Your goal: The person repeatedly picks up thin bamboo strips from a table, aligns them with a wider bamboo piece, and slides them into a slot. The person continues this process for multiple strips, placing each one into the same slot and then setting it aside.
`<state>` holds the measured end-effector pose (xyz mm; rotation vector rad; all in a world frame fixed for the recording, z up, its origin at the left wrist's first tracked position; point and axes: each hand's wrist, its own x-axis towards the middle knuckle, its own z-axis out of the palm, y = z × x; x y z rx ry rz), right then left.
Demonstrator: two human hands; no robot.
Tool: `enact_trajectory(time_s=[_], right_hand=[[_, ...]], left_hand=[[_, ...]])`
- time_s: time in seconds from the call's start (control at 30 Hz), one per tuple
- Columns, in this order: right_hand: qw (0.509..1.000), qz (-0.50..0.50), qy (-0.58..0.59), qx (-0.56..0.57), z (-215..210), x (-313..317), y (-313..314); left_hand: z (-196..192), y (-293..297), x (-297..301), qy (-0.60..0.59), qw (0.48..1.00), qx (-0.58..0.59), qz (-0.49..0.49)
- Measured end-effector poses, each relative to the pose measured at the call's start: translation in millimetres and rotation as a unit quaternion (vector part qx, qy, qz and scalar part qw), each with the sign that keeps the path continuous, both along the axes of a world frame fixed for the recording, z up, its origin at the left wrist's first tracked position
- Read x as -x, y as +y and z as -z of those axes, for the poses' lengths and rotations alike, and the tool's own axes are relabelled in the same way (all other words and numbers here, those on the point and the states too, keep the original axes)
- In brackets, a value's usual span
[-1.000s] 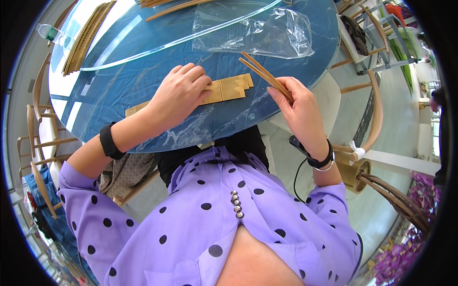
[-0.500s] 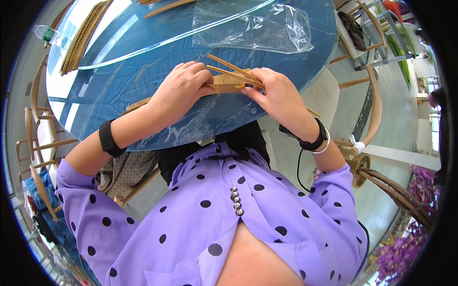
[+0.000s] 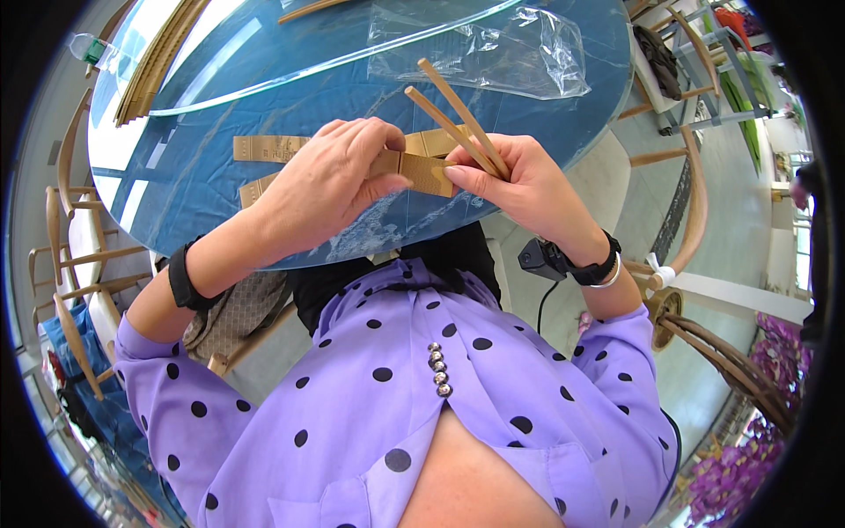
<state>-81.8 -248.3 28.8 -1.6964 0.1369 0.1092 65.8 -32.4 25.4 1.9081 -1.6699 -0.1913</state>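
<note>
My left hand (image 3: 339,176) is closed round a flat gold paper chopstick sleeve (image 3: 429,176), which sticks out to both sides of the fingers. Two light-brown wooden chopsticks (image 3: 453,123) are gripped in my right hand (image 3: 515,176), their ends pointing up and to the left. The right thumb and fingertips also touch the right end of the sleeve. Just behind the left hand, a second gold sleeve (image 3: 268,148) lies on the blue table (image 3: 194,189); part of it is hidden by that hand.
A crumpled clear plastic bag (image 3: 493,53) lies on the table's far side, beside the curved glass edge (image 3: 317,70). Stacked gold sleeves (image 3: 163,57) sit at far left, and another chopstick (image 3: 308,11) at the far edge. Wooden chairs (image 3: 695,202) stand around.
My right hand has tilted the chopsticks more upright. The held sleeve has come apart from the one behind it, which now shows lying on the table. My left hand has shifted slightly down.
</note>
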Motion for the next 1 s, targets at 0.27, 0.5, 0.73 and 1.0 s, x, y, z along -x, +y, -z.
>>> enact_trajectory(time_s=[0.27, 0.5, 0.73, 1.0], right_hand=[[0.996, -0.047, 0.031, -0.072, -6, -1, 9], [0.994, -0.065, 0.049, -0.079, -3, -2, 12], [0.981, -0.104, 0.102, -0.125, 7, -3, 14], [0.994, -0.061, 0.051, -0.080, 11, -2, 20]], left_hand=[[4, 16, 30, -0.019, 1.000, -0.001, 0.008], [5, 17, 30, -0.089, 0.996, 0.016, 0.022], [10, 12, 33, -0.083, 0.995, 0.034, 0.052], [13, 7, 30, -0.107, 0.993, 0.040, 0.017]])
